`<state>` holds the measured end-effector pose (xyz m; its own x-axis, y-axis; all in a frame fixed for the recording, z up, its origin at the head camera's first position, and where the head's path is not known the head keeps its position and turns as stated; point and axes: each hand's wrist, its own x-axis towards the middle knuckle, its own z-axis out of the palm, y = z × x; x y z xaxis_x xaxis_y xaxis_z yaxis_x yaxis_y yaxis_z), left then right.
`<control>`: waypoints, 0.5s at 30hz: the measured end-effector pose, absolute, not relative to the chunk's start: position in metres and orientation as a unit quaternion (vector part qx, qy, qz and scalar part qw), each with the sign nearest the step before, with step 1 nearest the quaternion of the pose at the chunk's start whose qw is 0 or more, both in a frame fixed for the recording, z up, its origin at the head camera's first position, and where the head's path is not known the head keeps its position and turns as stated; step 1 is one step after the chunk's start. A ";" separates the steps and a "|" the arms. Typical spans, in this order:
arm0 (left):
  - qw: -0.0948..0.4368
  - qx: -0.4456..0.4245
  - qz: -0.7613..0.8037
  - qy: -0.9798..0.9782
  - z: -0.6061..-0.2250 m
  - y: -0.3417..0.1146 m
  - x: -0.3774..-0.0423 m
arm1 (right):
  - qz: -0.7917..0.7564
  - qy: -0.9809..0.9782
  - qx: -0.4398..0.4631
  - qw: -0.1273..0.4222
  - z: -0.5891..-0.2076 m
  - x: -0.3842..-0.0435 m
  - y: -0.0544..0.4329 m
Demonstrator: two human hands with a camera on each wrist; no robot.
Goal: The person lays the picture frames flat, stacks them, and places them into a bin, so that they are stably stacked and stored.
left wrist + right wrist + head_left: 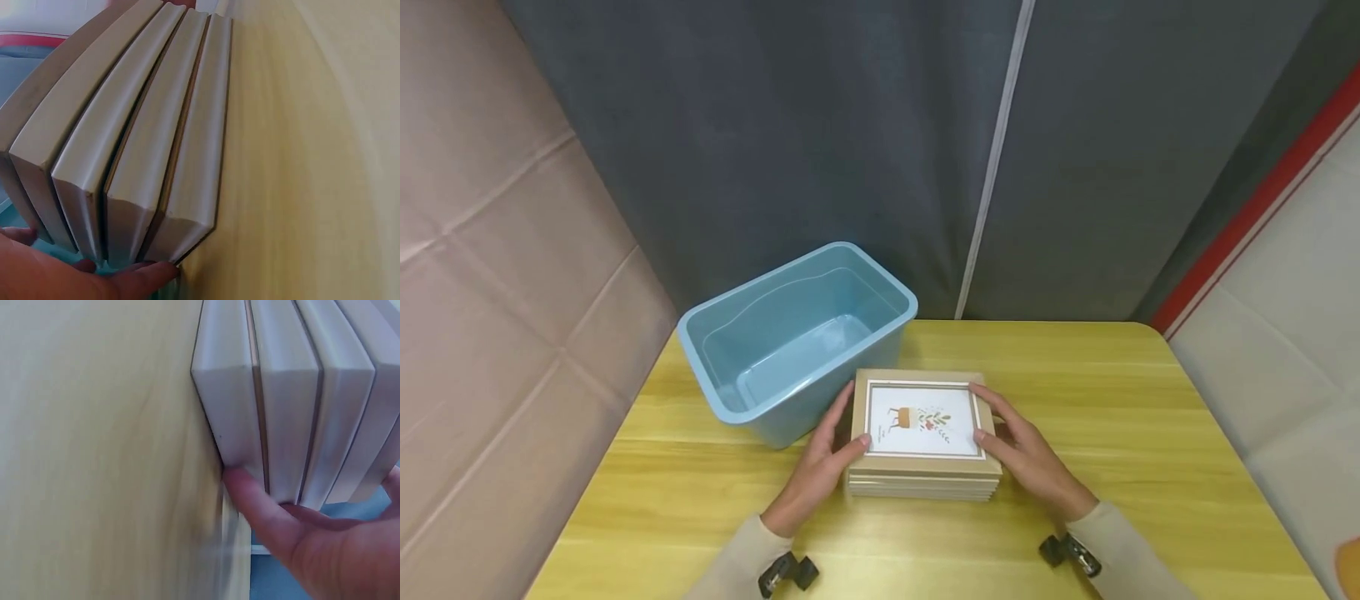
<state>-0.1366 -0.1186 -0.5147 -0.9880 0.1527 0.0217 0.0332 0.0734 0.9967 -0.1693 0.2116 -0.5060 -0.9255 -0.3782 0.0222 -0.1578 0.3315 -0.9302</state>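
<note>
A stack of several light wood-coloured picture frames (923,487) lies on the table. The top frame (925,421) faces up, showing a white print of a plant in an orange pot with legs. My left hand (820,468) grips the stack's left side, its thumb on the top frame and its fingers down along the side. On the opposite side my right hand (1036,463) holds it the same way. In the left wrist view, left fingertips (150,275) reach the lowest frame (194,187). A right finger (262,515) touches the bottom frame (228,412) close to the tabletop.
Just behind and left of the stack stands a blue plastic bin (820,410) with nothing inside. The yellow wood-grain table (1120,442) ends at a dark grey curtain (775,142). Pale padded panels (512,275) flank the left side, and a red-edged white one (1300,333) the right.
</note>
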 end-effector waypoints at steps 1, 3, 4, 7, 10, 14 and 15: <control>0.041 0.068 0.678 0.731 -0.516 -0.119 -0.136 | -0.556 0.809 -0.168 0.096 -0.506 -0.168 0.211; 0.035 0.079 0.675 0.732 -0.517 -0.121 -0.133 | -0.558 0.806 -0.179 0.087 -0.507 -0.166 0.211; 0.031 0.088 0.672 0.734 -0.518 -0.121 -0.132 | -0.558 0.804 -0.186 0.083 -0.507 -0.165 0.211; 0.027 0.117 0.665 0.737 -0.518 -0.123 -0.128 | -0.567 0.796 -0.202 0.069 -0.506 -0.160 0.212; 0.027 0.137 0.658 0.740 -0.517 -0.124 -0.126 | -0.581 0.784 -0.210 0.064 -0.506 -0.156 0.212; 0.034 0.140 0.655 0.742 -0.512 -0.124 -0.125 | -0.590 0.779 -0.203 0.059 -0.505 -0.152 0.212; 0.033 0.139 0.653 0.744 -0.510 -0.123 -0.125 | -0.587 0.783 -0.199 0.056 -0.504 -0.151 0.212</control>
<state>-0.1246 -0.1231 -0.5101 -0.9593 0.2499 0.1313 0.1626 0.1087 0.9807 -0.1508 0.2119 -0.5042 -0.9148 -0.3770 0.1449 -0.2446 0.2317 -0.9415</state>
